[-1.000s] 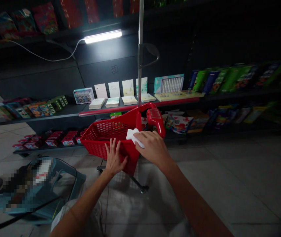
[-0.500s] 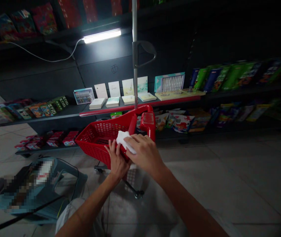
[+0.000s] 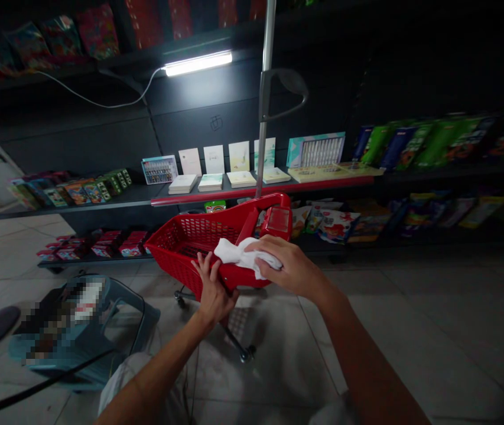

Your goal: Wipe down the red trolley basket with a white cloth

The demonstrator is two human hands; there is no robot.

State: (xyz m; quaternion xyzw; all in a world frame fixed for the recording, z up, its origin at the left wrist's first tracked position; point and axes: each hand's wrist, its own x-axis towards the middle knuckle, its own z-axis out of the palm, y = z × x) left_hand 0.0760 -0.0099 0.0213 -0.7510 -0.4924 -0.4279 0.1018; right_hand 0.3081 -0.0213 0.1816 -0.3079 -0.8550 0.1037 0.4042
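A small red shopping cart (image 3: 176,265) with a perforated basket stands in front of me. My left hand (image 3: 214,292) grips its near rim, fingertips over the edge and thumb against the outer side. A white cloth (image 3: 245,255) is bunched in my right hand (image 3: 289,265), which is closed round its right end. The cloth lies along the cart's near top edge, just left of the red handle (image 3: 280,219). Part of the cloth is hidden under my right fingers.
Behind the cart, a dark shelf (image 3: 127,198) carries books (image 3: 214,182), boxes and snack bags (image 3: 338,224). A metal pole (image 3: 266,100) with a grey hook rises beside the handle. A blue-grey stool (image 3: 134,313), its top blurred out, stands at lower left with a black cable across it.
My right hand has moved right along the cart's edge toward the handle, and the cloth is stretched longer. My left hand stays on the rim. The view has shifted slightly.
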